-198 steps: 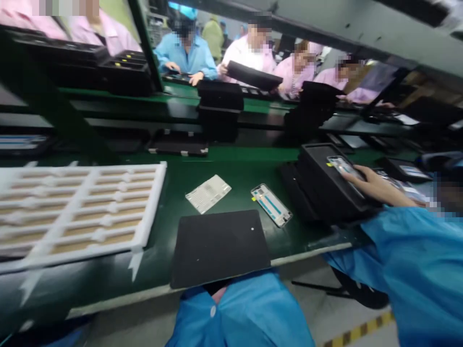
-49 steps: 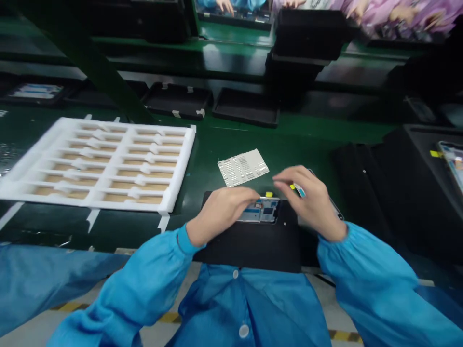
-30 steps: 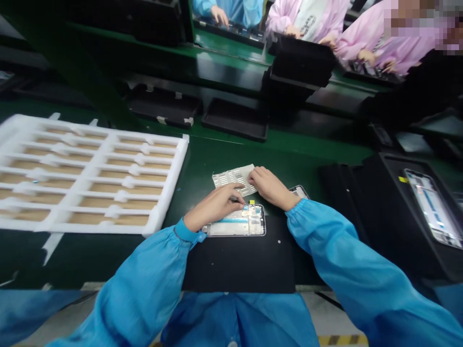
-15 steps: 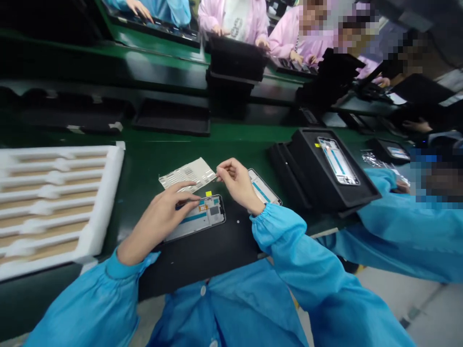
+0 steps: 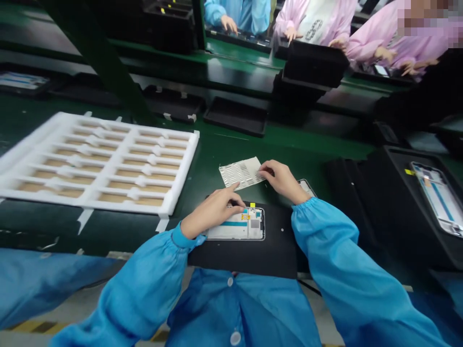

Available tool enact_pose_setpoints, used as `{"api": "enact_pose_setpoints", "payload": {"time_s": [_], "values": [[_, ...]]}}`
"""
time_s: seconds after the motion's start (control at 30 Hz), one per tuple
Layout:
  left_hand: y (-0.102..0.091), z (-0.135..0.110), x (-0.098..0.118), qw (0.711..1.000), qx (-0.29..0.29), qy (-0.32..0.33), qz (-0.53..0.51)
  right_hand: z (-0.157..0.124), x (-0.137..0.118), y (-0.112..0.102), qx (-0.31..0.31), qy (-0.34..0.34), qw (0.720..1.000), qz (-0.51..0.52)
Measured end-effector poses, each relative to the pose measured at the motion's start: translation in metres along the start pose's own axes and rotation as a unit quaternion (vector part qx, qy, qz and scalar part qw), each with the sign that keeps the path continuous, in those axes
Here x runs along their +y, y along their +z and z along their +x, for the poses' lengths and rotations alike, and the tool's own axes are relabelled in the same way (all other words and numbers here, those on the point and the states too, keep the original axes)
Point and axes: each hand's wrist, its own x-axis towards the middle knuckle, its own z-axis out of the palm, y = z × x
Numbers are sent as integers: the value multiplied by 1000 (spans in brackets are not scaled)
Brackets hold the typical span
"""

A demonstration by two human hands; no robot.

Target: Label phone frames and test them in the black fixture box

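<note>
A phone frame (image 5: 241, 226) lies flat on a black mat (image 5: 267, 250) at the near edge of the green bench. My left hand (image 5: 213, 212) rests on the frame's upper left edge, fingers curled, index finger pressing down. My right hand (image 5: 284, 180) reaches to the white sticker sheet (image 5: 240, 172) just behind the mat, its fingertips pinched at the sheet's right edge. A second phone frame (image 5: 306, 187) lies partly hidden under my right wrist.
A white foam tray (image 5: 97, 164) with several slots sits at the left. Black trays (image 5: 415, 207) stand at the right, one holding a phone frame (image 5: 439, 197). More black trays (image 5: 235, 115) line the belt behind. People in pink and blue coats (image 5: 314, 24) work opposite.
The view has swung back to the left and down. My right hand has dropped from a raised pinch back onto the sticker sheet. My left hand stays on the phone frame.
</note>
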Motion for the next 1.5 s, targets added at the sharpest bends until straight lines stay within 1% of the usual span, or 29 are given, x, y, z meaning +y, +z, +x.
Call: {"api": "enact_pose_setpoints", "payload": {"time_s": [0.07,0.17,0.27,0.37,0.47,0.5,0.57,0.67,0.73,0.77,0.87,0.93,1.07,1.2,1.3,1.37,1.43,1.5], "values": [[0,4,-3,1000,-12,-6,-17,-2,0,-4,-11,4,1000,-27],[0,4,-5,999,-12,-16,-26,-18,1,-5,-12,29,998,-54],[2,1,-8,1000,-3,-16,-18,-36,3,5,-5,53,997,-63],[3,-2,-9,1000,14,-6,5,-43,4,16,16,64,996,-63],[2,-10,-2,999,36,11,32,-46,-2,16,36,63,997,-41],[2,-14,2,998,50,20,42,-48,-8,13,41,61,997,-31],[3,-25,12,991,97,49,72,-56,-25,4,56,58,997,8],[9,-43,26,966,179,118,143,-80,-59,-6,118,49,988,81],[13,-54,31,952,195,155,181,-98,-81,-8,154,30,983,96],[14,-59,32,947,193,167,193,-107,-89,-7,158,13,983,92],[15,-70,28,942,188,178,214,-122,-106,-2,134,-51,987,68],[14,-76,22,939,201,182,212,-125,-110,2,123,-96,987,26],[15,-83,15,941,224,190,167,-121,-115,2,83,-163,981,-72],[20,-86,13,944,231,196,128,-114,-118,-1,25,-202,972,-120],[23,-86,11,943,244,200,109,-111,-119,-2,-9,-214,967,-141],[24,-86,10,940,254,203,102,-111,-121,-2,-16,-208,969,-132],[24,-85,9,938,262,203,100,-111,-124,-3,-5,-188,976,-108],[23,-85,9,937,264,204,101,-111,-127,-3,16,-150,985,-84]]}}
